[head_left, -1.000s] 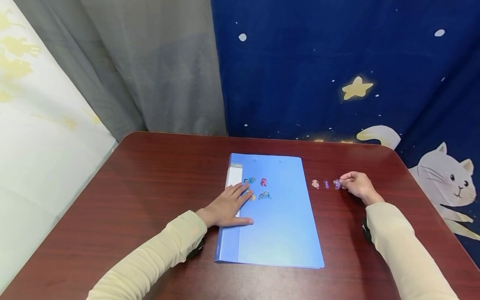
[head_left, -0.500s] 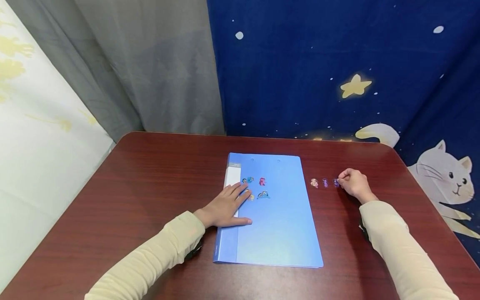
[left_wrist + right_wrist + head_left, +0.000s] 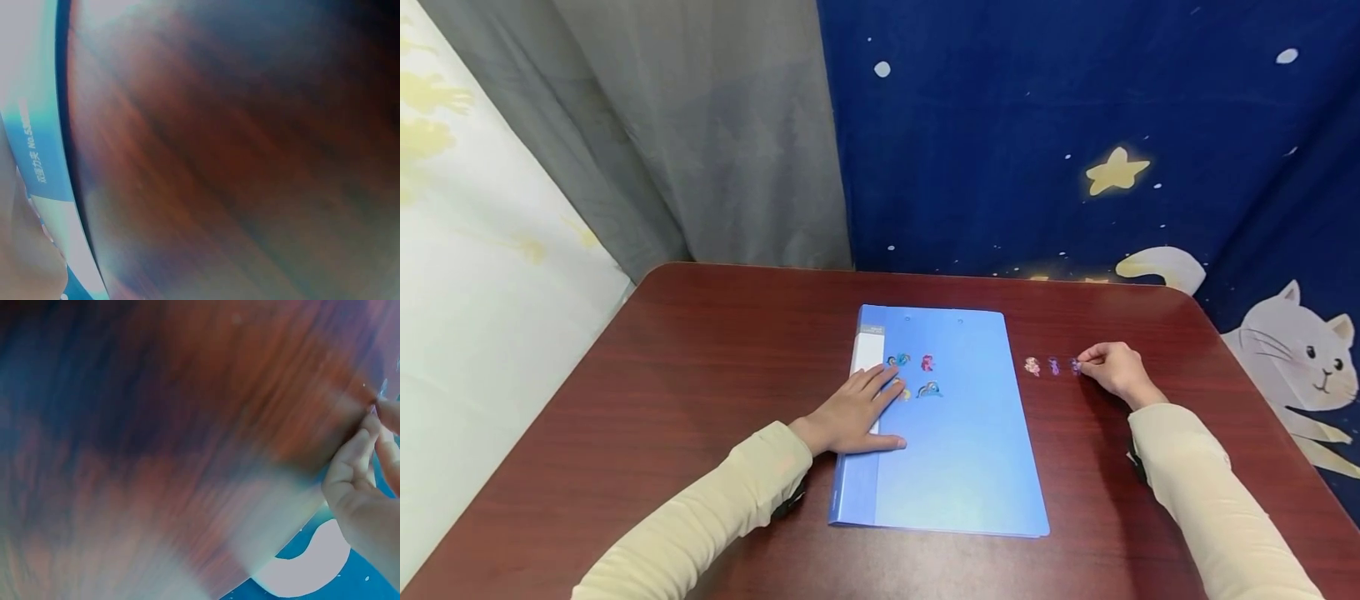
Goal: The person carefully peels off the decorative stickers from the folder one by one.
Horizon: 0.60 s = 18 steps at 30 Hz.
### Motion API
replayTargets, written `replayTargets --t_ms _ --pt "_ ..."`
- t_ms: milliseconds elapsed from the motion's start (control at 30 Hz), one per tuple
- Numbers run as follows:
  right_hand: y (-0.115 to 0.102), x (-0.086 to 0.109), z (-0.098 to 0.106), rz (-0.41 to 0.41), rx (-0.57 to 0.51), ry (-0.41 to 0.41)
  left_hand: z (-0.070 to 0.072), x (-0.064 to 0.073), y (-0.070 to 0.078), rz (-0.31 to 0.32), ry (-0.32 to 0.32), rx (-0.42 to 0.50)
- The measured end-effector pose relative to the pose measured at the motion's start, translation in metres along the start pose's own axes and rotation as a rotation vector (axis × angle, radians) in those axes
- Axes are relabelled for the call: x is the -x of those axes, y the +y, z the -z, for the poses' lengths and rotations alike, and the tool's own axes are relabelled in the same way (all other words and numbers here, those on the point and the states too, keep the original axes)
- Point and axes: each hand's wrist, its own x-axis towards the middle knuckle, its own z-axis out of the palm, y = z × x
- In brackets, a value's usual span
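My left hand [image 3: 850, 414] lies flat with fingers spread across the spine side of a blue folder [image 3: 958, 475]. Near its fingertips, several small pony stickers are on the cover: a blue one [image 3: 900, 360], a pink one [image 3: 928, 362], a rainbow-maned one [image 3: 930, 390] and a yellow one [image 3: 906, 395] partly under the fingers. Right of the folder, my right hand [image 3: 1117, 372] pinches a small purple sticker [image 3: 1076, 367] between thumb and forefinger, low over the table. In the right wrist view a thin clear edge of that sticker [image 3: 383, 387] pokes up by the fingertips.
A light-coloured pony sticker [image 3: 1032, 367] and a slim purple one [image 3: 1054, 367] lie in a row on the dark red table [image 3: 737, 333], between folder and right hand. Curtains, grey [image 3: 752, 133] and blue [image 3: 970, 150], hang behind the table's far edge.
My right hand stays over the rightmost purple sticker, its fingers shifting slightly and covering more of it. The left hand keeps its place on the folder.
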Motion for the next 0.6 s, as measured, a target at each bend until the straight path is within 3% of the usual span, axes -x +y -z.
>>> replayTargets --t_ms 233,600 --pt "0.005 0.004 0.002 -0.030 -0.029 -0.042 -0.001 -0.001 0.001 0.000 -0.015 -0.001" --pt "-0.009 0.008 -0.002 0.002 -0.119 0.010 -0.001 -0.002 0.000 0.000 -0.010 -0.003"
